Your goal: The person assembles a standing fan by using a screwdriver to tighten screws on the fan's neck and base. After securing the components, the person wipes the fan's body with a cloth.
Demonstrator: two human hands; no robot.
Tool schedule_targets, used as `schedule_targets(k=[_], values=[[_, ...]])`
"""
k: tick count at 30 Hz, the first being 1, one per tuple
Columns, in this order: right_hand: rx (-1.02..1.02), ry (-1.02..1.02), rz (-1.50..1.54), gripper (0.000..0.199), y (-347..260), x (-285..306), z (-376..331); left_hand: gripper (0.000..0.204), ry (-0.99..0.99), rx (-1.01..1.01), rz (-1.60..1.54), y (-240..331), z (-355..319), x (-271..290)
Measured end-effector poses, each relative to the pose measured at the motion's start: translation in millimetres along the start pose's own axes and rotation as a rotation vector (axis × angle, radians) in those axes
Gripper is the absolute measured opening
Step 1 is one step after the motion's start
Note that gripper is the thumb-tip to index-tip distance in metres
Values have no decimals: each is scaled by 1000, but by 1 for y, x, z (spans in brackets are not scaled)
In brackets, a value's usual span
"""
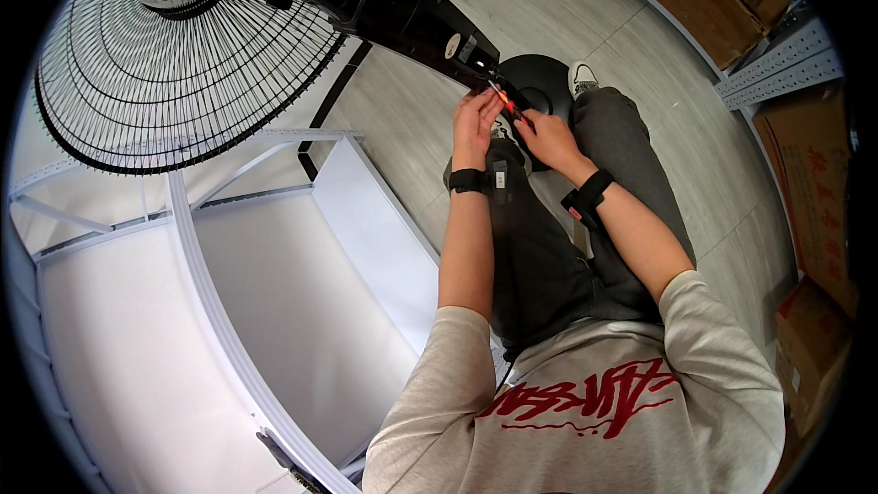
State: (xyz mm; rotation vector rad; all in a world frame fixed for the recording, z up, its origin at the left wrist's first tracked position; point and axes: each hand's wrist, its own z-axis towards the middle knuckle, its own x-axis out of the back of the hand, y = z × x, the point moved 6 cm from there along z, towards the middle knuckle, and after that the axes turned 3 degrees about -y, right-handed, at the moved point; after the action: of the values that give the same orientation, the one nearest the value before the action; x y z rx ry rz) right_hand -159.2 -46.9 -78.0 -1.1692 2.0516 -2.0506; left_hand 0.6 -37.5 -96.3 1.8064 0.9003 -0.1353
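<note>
A large black pedestal fan (393,14) leans across the upper left, its round wire grille (183,96) toward the left. My right hand (551,141) is closed round a screwdriver (508,104) with a red and black handle. The screwdriver's tip meets the lower end of the fan's black column, near a small panel (470,53). At that same end my left hand (475,121) bends its fingers against the column's edge, close to the screwdriver's shaft; some fingertips are hidden. Beyond my hands lies the fan's round black base (538,82), between my feet.
To the left stands a white metal shelf rack (306,265) with wide boards. Cardboard boxes (690,0) sit on a shelf (777,73) at the upper right, with more boxes (809,192) down the right side. My legs (631,165) flank the work over grey wood-look flooring (704,128).
</note>
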Motion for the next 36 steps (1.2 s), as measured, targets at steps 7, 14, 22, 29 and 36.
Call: schedule_targets(k=[7, 14, 22, 29, 36], values=[[-27, -239, -117, 30, 15, -21, -4, 40, 60, 108, 206, -7, -2, 6], [-16, -201, -113, 28, 9, -17, -5, 39, 25, 101, 142, -5, -2, 16], [21, -30, -24, 30, 2, -4, -3, 28, 21, 27, 69, 0, -1, 18], [95, 217, 65, 29, 2, 8, 0, 28, 5, 3, -4, -1, 1, 15], [94, 208, 152, 28, -2, 10, 3, 32, 16, -18, -18, 0, 3, 16]])
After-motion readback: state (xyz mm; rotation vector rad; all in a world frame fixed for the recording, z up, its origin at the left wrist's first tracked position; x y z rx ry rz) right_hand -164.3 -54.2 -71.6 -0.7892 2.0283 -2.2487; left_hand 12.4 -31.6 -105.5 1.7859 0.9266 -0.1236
